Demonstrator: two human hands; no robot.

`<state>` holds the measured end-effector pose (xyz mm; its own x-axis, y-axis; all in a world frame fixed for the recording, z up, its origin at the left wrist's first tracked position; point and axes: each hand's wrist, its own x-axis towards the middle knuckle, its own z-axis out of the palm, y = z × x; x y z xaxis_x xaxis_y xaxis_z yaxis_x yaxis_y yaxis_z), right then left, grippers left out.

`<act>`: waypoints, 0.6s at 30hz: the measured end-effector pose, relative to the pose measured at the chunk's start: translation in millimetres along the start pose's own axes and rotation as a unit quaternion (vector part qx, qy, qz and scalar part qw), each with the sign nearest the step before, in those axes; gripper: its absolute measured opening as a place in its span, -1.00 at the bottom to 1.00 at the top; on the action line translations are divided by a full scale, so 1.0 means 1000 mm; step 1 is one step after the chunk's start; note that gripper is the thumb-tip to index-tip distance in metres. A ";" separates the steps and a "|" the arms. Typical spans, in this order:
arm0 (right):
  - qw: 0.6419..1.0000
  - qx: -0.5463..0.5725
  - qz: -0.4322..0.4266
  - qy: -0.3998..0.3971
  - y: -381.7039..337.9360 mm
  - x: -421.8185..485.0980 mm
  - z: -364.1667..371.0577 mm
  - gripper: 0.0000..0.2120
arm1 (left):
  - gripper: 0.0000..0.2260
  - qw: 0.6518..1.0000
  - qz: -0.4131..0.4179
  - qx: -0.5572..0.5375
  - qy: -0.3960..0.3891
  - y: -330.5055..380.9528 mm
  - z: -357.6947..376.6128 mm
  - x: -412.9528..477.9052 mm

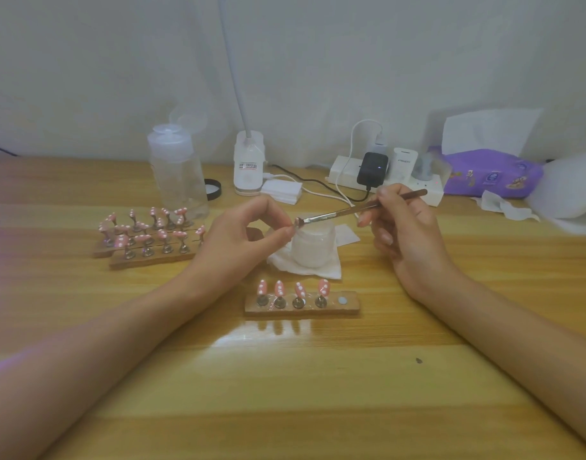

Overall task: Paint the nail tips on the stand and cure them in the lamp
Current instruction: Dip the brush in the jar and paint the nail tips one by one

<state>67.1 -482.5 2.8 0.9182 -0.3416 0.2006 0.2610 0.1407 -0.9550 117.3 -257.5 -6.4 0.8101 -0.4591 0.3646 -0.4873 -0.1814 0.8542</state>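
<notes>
- Head view: a person's left hand [248,227] is raised over a white jar [313,250]. Its grip is closed thumb to forefinger, pinching a small piece [297,222] that looks like a single nail tip on its holder, though it is too small to be sure.
- The right hand [404,234] has its grip pinching a brown-handled brush [361,210] between thumb and fingers. The bristle end touches the pinched piece.
- The jar sits on a white paper sheet [331,272], mid-worktop between the two hands.
- The near stand [351,308] lies on the wooden worktop [285,393], just on the near side of the jar. Four pink, white-dotted nail tips [299,290] stand upright on it, and the rightmost seat [342,300] is bare.
- On the left, more stands [145,258] carry rows of similar pink dotted tips.
- Along the far edge are a clear pump bottle [177,171], a white gooseneck lamp base [248,167], a power strip [341,175] and a purple tissue pack [490,175].
- The step in hand appears to be painting, with the fifth tip worked off the stand.
- The next move calls for short, steady strokes. The tip then goes back on the bare seat without smudging the wet coat, before the stand goes for curing.
- A purple glow tints the left edge, but whether that or the gooseneck is the curing lamp cannot be told.
</notes>
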 end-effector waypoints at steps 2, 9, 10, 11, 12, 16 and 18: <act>1.000 0.011 0.005 0.014 0.000 0.001 -0.001 -0.76 | -0.93 1.000 -0.002 -0.003 -0.003 0.000 0.000 0.000; 1.000 0.003 0.006 0.007 -0.001 0.000 0.001 -0.76 | -0.89 1.000 -0.003 0.004 0.002 -0.002 0.000 0.001; 1.000 0.014 0.007 0.013 -0.001 0.000 0.001 -0.75 | -0.88 1.000 -0.003 0.003 0.002 -0.002 0.000 0.001; 1.000 0.026 0.006 0.015 -0.002 0.000 0.000 -0.75 | -0.88 1.000 -0.003 0.003 0.002 -0.002 0.000 0.001; 0.999 0.033 0.001 0.011 -0.003 0.000 0.000 -0.75 | -0.87 1.000 -0.002 0.002 0.003 -0.001 0.000 0.001; 1.000 -0.003 -0.007 -0.001 -0.001 -0.001 0.001 -0.75 | -0.87 1.000 -0.001 0.001 0.005 0.000 0.001 0.001; 1.000 0.007 0.000 0.019 -0.001 0.000 0.000 -0.74 | -0.88 1.000 0.001 -0.001 0.007 0.000 0.001 0.001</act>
<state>66.5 -482.5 3.7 0.9063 -0.3761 0.1925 0.2661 0.1540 -0.9516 118.2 -259.1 -6.4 0.8135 -0.4474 0.3717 -0.4883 -0.1781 0.8543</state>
